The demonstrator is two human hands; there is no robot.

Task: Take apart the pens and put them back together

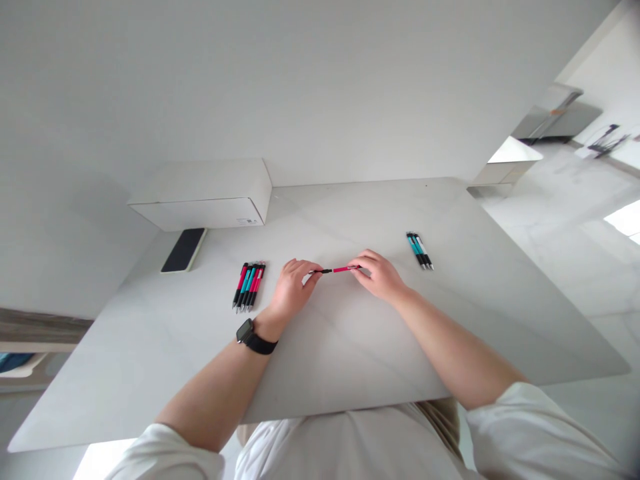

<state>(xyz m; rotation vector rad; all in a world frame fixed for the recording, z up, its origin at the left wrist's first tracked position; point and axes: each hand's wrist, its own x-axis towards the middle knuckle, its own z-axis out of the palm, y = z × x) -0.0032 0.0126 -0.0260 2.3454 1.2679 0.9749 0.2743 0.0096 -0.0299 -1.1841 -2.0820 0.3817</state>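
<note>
My left hand [294, 285], with a black smartwatch [245, 331] on its wrist, pinches the black grip half of a pen [327, 271]. Opposite it, my right hand [376, 272] is closed on the pen's red barrel [341, 269]. The two parts lie almost end to end, in line, with what looks like a narrow gap between them. Left of my left hand, several red and teal pens [249, 287] with black grips lie side by side, tips toward me. A smaller group of teal and white pens [419, 251] rests beyond my right hand to the right.
A white box [205, 212] stands at the back left of the white table [340, 360], against the wall. In front of it lies a phone [184, 251], dark face up. The table's right edge borders a pale floor [560, 200].
</note>
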